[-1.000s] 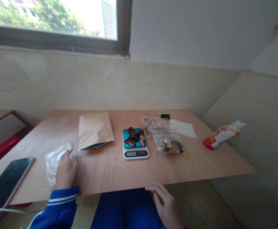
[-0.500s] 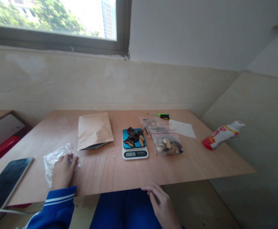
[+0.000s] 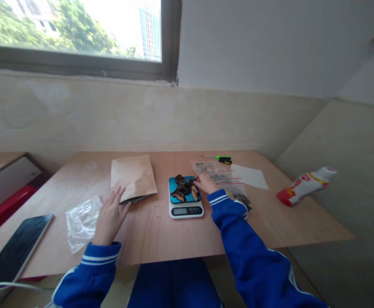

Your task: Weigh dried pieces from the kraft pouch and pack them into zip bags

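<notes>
On the blue plate of a small digital kitchen scale (image 3: 187, 212) lies a little heap of curled, dark brown dried pieces (image 3: 183, 188). My right hand (image 3: 206, 184) reaches to the right side of the heap, its fingertips closed at the edge of a dried piece. My left hand (image 3: 110, 214) is open with its fingers spread, near the dark mouth of a brown paper pouch (image 3: 133, 173). Beside that hand, to its left, are crumpled clear plastic bags (image 3: 81, 224). My right sleeve partly covers several zip bags (image 3: 219, 173) of dried pieces.
A phone (image 3: 15, 248) lies at the left front, with a white cable (image 3: 16, 283) by it. Behind the zip bags are a screwdriver (image 3: 222, 158) with a green and black handle and a white paper sheet (image 3: 251, 176). A red and white bottle (image 3: 305, 186) stands at the right.
My right hand has risen from the table's front edge to the heap on the scale. My left hand has let go of the clear bags and moved right, opening its fingers.
</notes>
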